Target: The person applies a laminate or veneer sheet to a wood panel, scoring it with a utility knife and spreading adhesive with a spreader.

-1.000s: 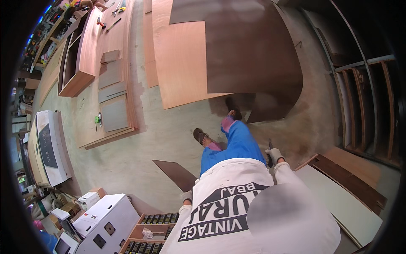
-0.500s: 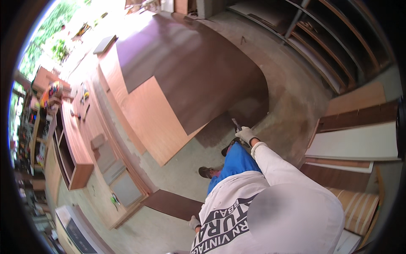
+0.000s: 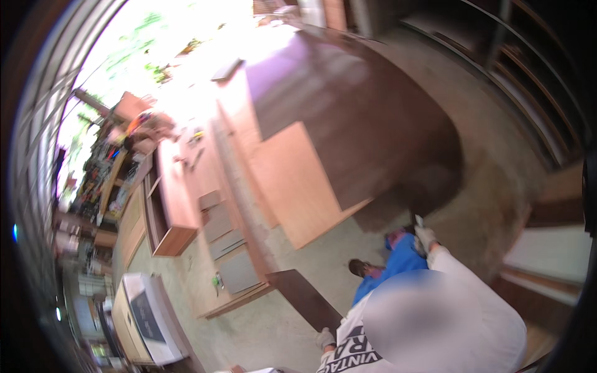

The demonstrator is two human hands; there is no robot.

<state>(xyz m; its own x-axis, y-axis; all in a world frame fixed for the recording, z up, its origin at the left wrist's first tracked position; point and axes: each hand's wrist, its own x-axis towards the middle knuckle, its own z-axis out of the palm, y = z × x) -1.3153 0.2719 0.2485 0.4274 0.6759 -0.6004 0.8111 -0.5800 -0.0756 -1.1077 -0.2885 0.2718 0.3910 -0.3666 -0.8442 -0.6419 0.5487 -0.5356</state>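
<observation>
My left hand (image 3: 325,339), in a pale work glove, grips the near end of a flat dark brown panel (image 3: 305,299). The panel's far end lies close to the corner of a low wooden worktable (image 3: 217,306). Out to the right, beside my blue trouser leg, my gloved right hand (image 3: 426,237) is closed around a slim tool (image 3: 419,221); blur hides its exact kind. Beyond that hand spreads a large dark brown sheet (image 3: 367,124), with a light plywood piece (image 3: 295,183) along its left side.
A long open wooden box (image 3: 177,217) and grey flat pieces (image 3: 239,272) rest on the worktable. White and brown boards (image 3: 550,252) lean at the right, below dark shelving (image 3: 528,81). A white and dark boxy item (image 3: 152,317) stands lower left.
The whole view has swung, so the surroundings sit farther right and are blurred. My right hand has drawn nearer my body with the tool. My left hand still grips the panel.
</observation>
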